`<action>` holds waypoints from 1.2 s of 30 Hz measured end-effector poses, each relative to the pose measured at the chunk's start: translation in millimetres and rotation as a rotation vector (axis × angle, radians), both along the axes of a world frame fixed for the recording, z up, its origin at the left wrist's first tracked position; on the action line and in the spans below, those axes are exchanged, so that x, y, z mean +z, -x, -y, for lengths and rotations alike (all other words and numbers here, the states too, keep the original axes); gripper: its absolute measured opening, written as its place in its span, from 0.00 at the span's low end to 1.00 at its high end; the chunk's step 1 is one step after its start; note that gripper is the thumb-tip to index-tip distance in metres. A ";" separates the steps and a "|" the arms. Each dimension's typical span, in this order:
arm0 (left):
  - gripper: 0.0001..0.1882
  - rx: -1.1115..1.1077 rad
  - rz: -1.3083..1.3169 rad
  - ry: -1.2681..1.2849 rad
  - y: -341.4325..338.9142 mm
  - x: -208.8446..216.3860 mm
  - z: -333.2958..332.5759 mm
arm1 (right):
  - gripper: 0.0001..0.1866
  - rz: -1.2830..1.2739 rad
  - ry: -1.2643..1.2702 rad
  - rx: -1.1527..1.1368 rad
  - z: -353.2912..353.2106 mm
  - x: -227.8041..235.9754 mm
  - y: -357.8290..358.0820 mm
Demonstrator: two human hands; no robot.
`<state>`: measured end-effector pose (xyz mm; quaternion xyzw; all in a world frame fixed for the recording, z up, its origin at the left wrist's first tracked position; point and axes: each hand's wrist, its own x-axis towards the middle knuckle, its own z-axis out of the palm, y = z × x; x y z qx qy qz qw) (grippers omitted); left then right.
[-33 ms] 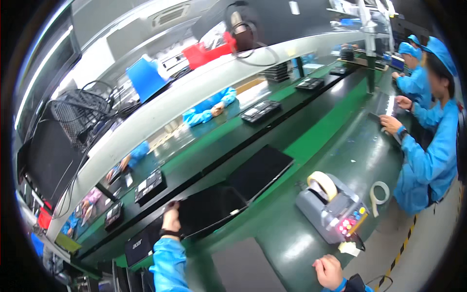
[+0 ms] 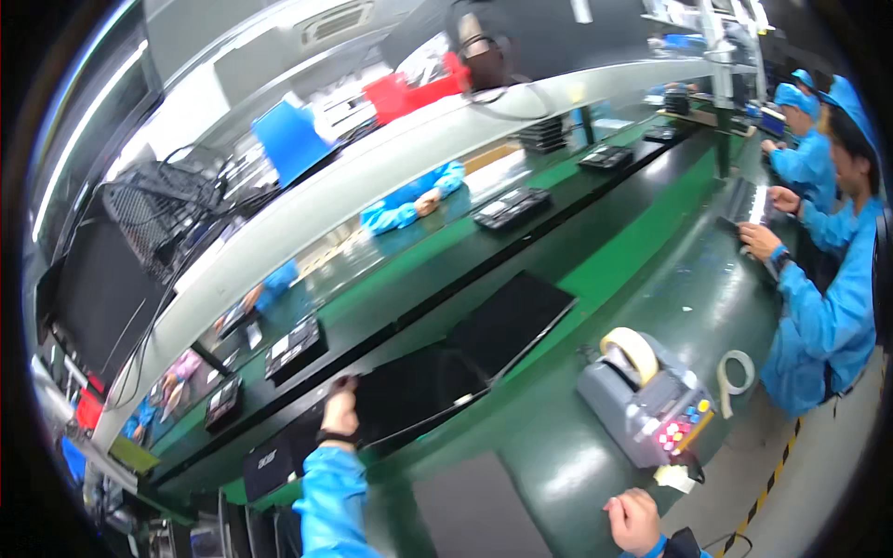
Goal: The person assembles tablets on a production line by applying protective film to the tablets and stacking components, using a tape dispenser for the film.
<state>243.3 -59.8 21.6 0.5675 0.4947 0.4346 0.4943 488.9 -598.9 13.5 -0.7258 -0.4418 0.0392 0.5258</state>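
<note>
My left hand (image 2: pixel 341 409) reaches over the left end of a black flat panel (image 2: pixel 414 391), which looks like a laptop screen part. Blur and dark fingertips hide whether it grips the panel. A second black panel (image 2: pixel 512 321) lies just beyond, against the first. Left of my wrist sits a dark laptop lid (image 2: pixel 268 471). My right hand (image 2: pixel 635 523) is curled closed near the bench's front edge, with nothing visible in it. Between my arms lies a dark grey flat sheet or panel (image 2: pixel 479 507).
Right of centre stands a grey tape dispenser (image 2: pixel 642 400) with lit buttons; a loose tape roll (image 2: pixel 736 372) is beside it. Black laptop bases (image 2: pixel 512 210) line the far belt. A co-worker in blue (image 2: pixel 819 298) works at right; other blue sleeves (image 2: pixel 414 200) show across the line.
The whole view has shifted slightly, so everything appears a little further right. Neither hand has visibly moved against the panels or the bench.
</note>
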 end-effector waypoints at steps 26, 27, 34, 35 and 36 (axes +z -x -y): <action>0.31 0.647 -1.075 0.284 178.1 24.7 45.4 | 0.08 0.102 0.111 -0.026 -1.1 2.3 4.0; 0.31 0.793 -1.131 0.319 172.2 25.1 52.5 | 0.08 0.074 0.118 -0.037 0.2 1.4 5.3; 0.35 0.888 -0.939 0.474 194.2 -13.6 25.5 | 0.08 0.012 0.048 -0.115 4.6 -4.3 7.5; 0.35 0.852 -0.953 0.469 183.4 -8.3 29.8 | 0.08 0.025 0.057 -0.117 4.2 -7.2 5.8; 0.35 1.316 -0.850 0.497 258.3 -52.6 -5.9 | 0.08 0.013 0.023 -0.064 -0.8 -4.0 6.3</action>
